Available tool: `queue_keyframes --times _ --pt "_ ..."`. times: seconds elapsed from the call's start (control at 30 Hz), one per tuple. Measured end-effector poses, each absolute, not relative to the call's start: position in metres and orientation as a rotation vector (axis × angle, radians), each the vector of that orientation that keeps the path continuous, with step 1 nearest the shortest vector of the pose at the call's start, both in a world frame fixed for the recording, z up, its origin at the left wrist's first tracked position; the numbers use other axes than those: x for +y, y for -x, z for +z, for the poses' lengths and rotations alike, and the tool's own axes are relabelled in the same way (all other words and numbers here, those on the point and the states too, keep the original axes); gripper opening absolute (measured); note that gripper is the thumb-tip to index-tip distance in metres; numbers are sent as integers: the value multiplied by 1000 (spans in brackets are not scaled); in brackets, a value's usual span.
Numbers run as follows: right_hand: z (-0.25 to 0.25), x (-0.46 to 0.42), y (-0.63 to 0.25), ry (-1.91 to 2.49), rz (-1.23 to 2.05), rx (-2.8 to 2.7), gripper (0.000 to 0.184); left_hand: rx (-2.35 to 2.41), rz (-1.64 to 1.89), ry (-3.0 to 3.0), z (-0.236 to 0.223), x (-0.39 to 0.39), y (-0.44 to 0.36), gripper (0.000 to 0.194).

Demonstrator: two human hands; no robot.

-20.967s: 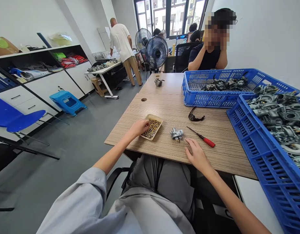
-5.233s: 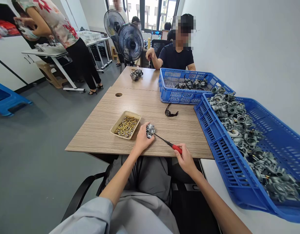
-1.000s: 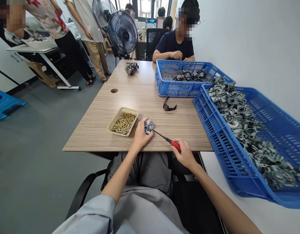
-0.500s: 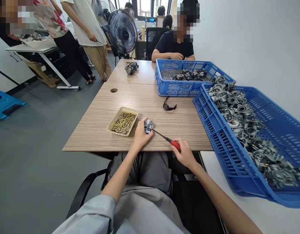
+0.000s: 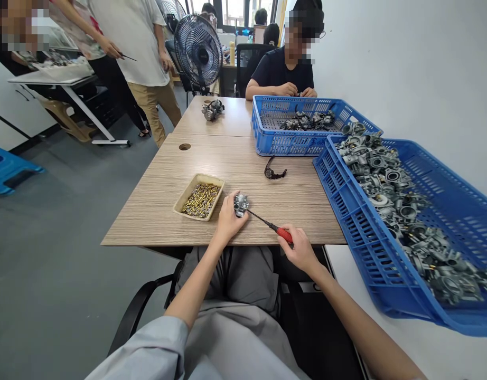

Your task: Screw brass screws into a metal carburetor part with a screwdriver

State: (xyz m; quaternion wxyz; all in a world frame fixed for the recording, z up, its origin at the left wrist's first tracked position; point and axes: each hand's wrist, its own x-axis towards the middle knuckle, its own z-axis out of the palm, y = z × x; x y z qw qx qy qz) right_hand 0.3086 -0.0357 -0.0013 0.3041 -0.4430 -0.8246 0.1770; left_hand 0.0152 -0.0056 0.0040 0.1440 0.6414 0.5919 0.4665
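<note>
My left hand [image 5: 228, 219] grips a small grey metal carburettor [image 5: 241, 203] that rests on the wooden table [image 5: 235, 174] near its front edge. My right hand [image 5: 300, 250] is closed round the red handle of a screwdriver [image 5: 270, 226]. The dark shaft runs up and left, and its tip meets the carburettor. A beige tray of brass screws [image 5: 199, 197] lies just left of my left hand.
Two blue crates [image 5: 433, 211] [image 5: 302, 126] of grey carburettors fill the table's right side. A black strap-like item [image 5: 273, 172] lies mid-table, another carburettor [image 5: 212, 109] at the far end. A seated person works opposite. Standing people and a fan [image 5: 198, 50] are at the left.
My hands, the carburettor and the screwdriver have stayed put. The standing person in the white shirt has stepped closer along the left of the table.
</note>
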Motion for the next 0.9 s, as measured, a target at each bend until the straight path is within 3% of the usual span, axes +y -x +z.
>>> queue_keyframes --times 0.9 --pt "3 -36 -306 1170 492 -2197 16 1711 1340 -1846 4 -7 -15 75"
